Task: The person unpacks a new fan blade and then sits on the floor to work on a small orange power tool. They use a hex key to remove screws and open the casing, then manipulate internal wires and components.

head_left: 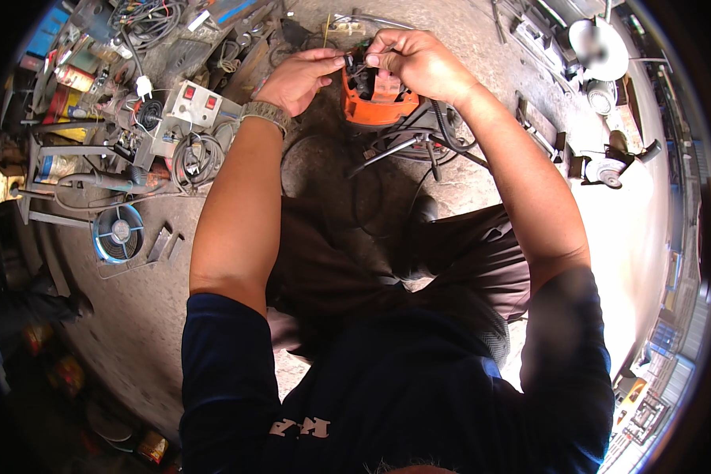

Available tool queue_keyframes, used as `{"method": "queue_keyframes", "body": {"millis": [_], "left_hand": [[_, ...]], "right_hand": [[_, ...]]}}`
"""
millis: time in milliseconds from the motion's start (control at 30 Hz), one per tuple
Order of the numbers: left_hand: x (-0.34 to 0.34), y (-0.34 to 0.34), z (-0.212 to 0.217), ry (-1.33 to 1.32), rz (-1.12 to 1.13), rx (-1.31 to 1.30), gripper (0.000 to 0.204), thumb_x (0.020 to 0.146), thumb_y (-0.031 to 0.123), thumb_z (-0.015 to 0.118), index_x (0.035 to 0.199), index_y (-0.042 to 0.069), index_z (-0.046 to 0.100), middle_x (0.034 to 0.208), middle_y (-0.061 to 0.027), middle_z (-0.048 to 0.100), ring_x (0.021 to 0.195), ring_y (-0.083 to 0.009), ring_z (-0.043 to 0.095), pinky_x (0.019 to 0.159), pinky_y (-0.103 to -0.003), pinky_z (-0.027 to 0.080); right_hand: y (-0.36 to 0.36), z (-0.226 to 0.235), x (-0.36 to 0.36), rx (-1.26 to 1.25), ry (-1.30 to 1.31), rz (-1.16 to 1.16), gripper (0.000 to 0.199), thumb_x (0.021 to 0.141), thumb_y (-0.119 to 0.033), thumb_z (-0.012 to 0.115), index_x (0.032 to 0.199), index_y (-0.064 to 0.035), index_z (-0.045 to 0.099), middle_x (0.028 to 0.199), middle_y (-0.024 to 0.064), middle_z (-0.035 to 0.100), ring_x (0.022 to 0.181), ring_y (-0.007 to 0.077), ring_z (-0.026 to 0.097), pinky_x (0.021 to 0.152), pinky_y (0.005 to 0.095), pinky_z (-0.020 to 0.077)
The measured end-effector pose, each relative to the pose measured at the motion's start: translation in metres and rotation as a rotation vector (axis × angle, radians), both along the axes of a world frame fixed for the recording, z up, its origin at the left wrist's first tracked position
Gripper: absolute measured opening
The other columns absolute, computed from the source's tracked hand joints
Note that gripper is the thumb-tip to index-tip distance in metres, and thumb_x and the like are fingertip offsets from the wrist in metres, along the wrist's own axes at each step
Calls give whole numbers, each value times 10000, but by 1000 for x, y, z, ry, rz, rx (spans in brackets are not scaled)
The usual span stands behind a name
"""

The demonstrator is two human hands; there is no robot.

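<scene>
An orange machine housing (379,110) stands on the floor in front of me, its top uncovered and dark parts and thin wires showing inside. Over its left rim, my left hand (300,79) is closed in a pinch with the fingertips at a small dark part. My right hand (423,67) pinches thumb against forefinger just to the right of it, above the opening. What lies between the fingertips of either hand is too small to make out. A black ribbed hose (442,126) runs down beside the housing's right side.
A metal box with red switches (197,103) and a coiled cable (197,158) stand at left, near a blue round fan (118,231). Far right are an angle grinder (606,170) and a lamp (598,47). Dark metal legs (423,144) stand below the housing.
</scene>
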State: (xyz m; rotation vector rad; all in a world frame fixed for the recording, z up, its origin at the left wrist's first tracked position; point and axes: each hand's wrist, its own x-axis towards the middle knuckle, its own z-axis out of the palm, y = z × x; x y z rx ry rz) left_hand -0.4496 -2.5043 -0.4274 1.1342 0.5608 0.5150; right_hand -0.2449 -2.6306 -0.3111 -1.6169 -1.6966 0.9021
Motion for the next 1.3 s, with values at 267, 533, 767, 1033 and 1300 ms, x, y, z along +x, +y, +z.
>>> {"method": "queue_keyframes", "body": {"millis": [267, 533, 767, 1033, 1300], "left_hand": [[2, -8, 5, 64, 38, 123, 233, 1018, 204, 725, 1220, 90, 705, 1125, 27, 722, 1052, -87, 629, 886, -293, 469], [6, -32, 14, 90, 161, 289, 195, 1037, 197, 701, 1175, 60, 719, 1058, 32, 708, 973, -54, 643, 818, -249, 529], [7, -38, 4, 61, 242, 310, 156, 1038, 170, 700, 1152, 68, 731, 1059, 42, 715, 968, -49, 651, 816, -256, 552], [12, -47, 3, 42, 313, 336, 111, 1035, 152, 701, 1121, 90, 733, 1034, 52, 709, 966, -48, 645, 818, -265, 561], [15, -46, -11, 31, 365, 467, 98, 1032, 107, 691, 1118, 68, 718, 1026, 36, 717, 930, -57, 660, 811, -270, 570]], "right_hand": [[1, -4, 3, 33, 13, 13, 104, 1026, -160, 700, 985, -65, 709, 747, 14, 692, 728, 90, 669, 678, 304, 553], [4, -10, 8, -9, 22, 24, 119, 1051, -168, 684, 1012, -62, 719, 765, -44, 633, 732, 44, 579, 689, 236, 498], [5, -13, 8, -33, 78, 20, 136, 1063, -153, 663, 998, -41, 705, 769, -38, 647, 734, 44, 603, 698, 242, 519], [5, -13, 9, 17, 27, 51, 126, 1067, -130, 648, 1011, -32, 705, 766, -24, 663, 724, 48, 624, 687, 236, 537], [5, -14, 10, 9, 46, 50, 113, 1065, -116, 648, 1016, -29, 700, 770, -22, 652, 735, 45, 617, 682, 238, 539]]}}
